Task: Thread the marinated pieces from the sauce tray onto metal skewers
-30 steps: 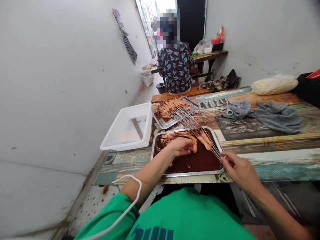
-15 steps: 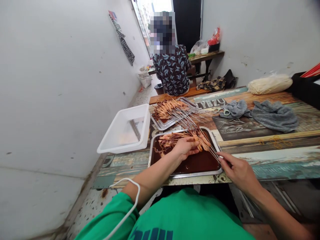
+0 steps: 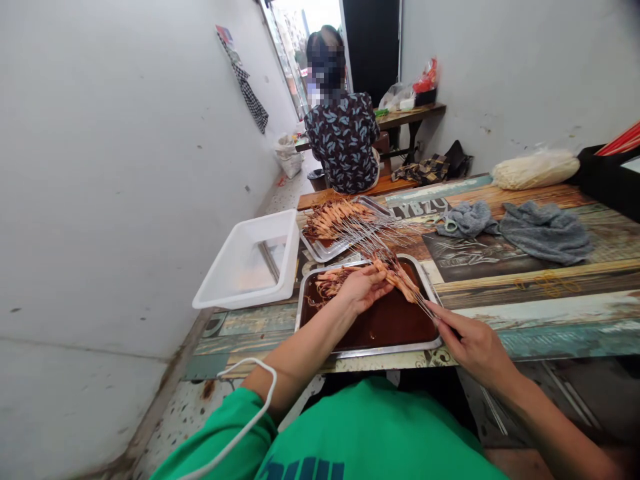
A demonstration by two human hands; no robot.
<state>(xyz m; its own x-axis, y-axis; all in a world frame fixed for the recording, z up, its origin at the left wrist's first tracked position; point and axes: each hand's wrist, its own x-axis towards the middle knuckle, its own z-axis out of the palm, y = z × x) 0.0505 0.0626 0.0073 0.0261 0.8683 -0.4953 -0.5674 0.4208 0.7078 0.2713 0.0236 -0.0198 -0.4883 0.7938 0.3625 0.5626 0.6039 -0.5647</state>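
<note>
My left hand [image 3: 366, 288] reaches over the near metal tray [image 3: 390, 350], its fingers closed on orange-brown skewered meat [image 3: 403, 285] with dark stringy ends. Between the thumb and fingers of my right hand [image 3: 467, 337], thin metal skewers [image 3: 426, 307] are pinched at the tray's right edge; they run into that meat. Brown liquid [image 3: 385, 330] covers the tray's bottom. More loose stringy meat pieces [image 3: 327, 283] lie at its back left. I cannot tell the exact kind of meat.
Behind it, a second metal tray [image 3: 320, 252] bears a heap of skewered meat [image 3: 337, 220]. A white plastic tub [image 3: 245, 300] stands left. Grey cloths [image 3: 547, 233], scissors [image 3: 450, 225] and a bagged pale bundle [image 3: 535, 170] lie right. A person [image 3: 343, 140] sits beyond the table.
My left hand has shifted slightly left and up along the meat. My right hand has moved a little left, still pinching the skewers.
</note>
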